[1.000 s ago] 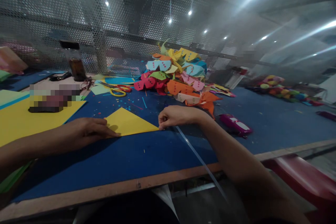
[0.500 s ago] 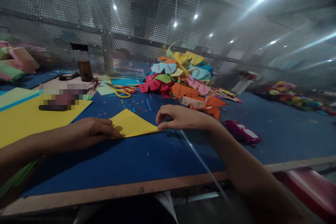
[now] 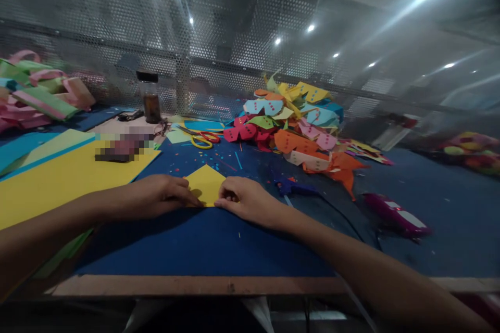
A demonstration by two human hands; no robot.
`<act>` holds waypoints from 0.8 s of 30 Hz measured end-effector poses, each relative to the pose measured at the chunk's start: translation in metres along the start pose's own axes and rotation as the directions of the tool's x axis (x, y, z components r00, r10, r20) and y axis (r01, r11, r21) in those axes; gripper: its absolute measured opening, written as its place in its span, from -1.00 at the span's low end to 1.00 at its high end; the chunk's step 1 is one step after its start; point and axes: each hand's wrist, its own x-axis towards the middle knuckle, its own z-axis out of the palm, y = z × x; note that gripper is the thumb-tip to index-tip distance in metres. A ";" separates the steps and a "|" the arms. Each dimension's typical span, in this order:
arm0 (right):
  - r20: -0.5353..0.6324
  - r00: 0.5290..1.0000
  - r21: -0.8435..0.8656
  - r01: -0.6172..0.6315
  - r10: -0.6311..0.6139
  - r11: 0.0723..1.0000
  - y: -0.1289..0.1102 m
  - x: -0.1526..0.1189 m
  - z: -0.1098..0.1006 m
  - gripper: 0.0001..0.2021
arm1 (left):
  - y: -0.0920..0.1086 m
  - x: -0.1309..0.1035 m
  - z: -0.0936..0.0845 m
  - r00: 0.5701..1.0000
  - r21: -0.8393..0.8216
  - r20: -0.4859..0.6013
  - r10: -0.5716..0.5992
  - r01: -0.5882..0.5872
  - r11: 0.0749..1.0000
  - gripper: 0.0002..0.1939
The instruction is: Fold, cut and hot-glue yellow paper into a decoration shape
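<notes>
A folded piece of yellow paper (image 3: pixel 206 183) lies on the blue table top in front of me, its point facing away. My left hand (image 3: pixel 166 195) rests on its left side, fingers bent and pressed together on the near folded edge. From the right, my right hand (image 3: pixel 244 197) pinches that same edge with thumb and curled fingertips, a short gap from the left hand. Both lower corners of the paper are hidden under my hands. Beyond it lie scissors (image 3: pixel 201 142) with yellow and red handles among small paper scraps.
Cut and folded coloured paper shapes (image 3: pixel 297 135) are heaped at the back. A blue glue gun (image 3: pixel 295 187) and a purple device (image 3: pixel 396 215) lie to the right. Large yellow sheets (image 3: pixel 58 187) and a dark-lidded bottle (image 3: pixel 150 99) stand left. The table's front edge (image 3: pixel 195 285) runs nearby.
My right hand has slid left along the folded edge, from the paper's right corner toward my left hand. The view has turned left, and the glue gun now shows.
</notes>
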 end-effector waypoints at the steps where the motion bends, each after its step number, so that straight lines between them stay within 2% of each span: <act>1: -0.008 1.000 0.007 -0.005 0.005 1.000 0.000 0.000 0.001 -0.86 | -0.001 0.000 0.000 1.000 0.001 -0.002 0.002 -0.002 1.000 -0.62; 3: -0.026 1.000 0.017 0.016 -0.015 1.000 -0.001 0.000 0.004 -0.91 | -0.001 0.000 0.001 1.000 -0.003 -0.002 -0.005 0.005 1.000 -0.62; 5: -0.046 0.995 -0.008 0.091 -0.091 0.996 -0.001 -0.001 0.006 -0.95 | 0.000 0.000 0.000 1.000 -0.007 -0.002 -0.004 0.004 1.000 -0.64; 8: -0.043 0.975 -0.089 0.214 -0.219 0.973 0.001 -0.003 0.009 -0.85 | 0.004 0.001 -0.002 1.000 -0.021 -0.001 0.006 -0.006 1.000 -0.65; 10: -0.040 0.965 -0.110 0.252 -0.257 0.962 0.002 -0.004 0.010 -0.83 | 0.006 0.002 -0.004 1.000 -0.027 0.008 -0.006 0.007 1.000 -0.64; 17: -0.047 0.953 -0.138 0.291 -0.300 0.947 0.005 -0.005 0.010 -0.83 | 0.007 0.003 -0.005 0.998 -0.105 0.006 -0.061 0.061 0.993 -0.69; 21: -0.052 0.950 -0.139 0.299 -0.309 0.944 0.005 -0.005 0.010 -0.83 | 0.007 0.001 -0.006 0.983 -0.129 -0.012 -0.182 0.179 0.975 -0.78; 24: -0.055 0.949 -0.119 0.301 -0.309 0.946 0.005 -0.005 0.010 -0.83 | 0.007 -0.001 -0.010 0.968 -0.108 0.030 -0.251 0.253 0.961 -0.80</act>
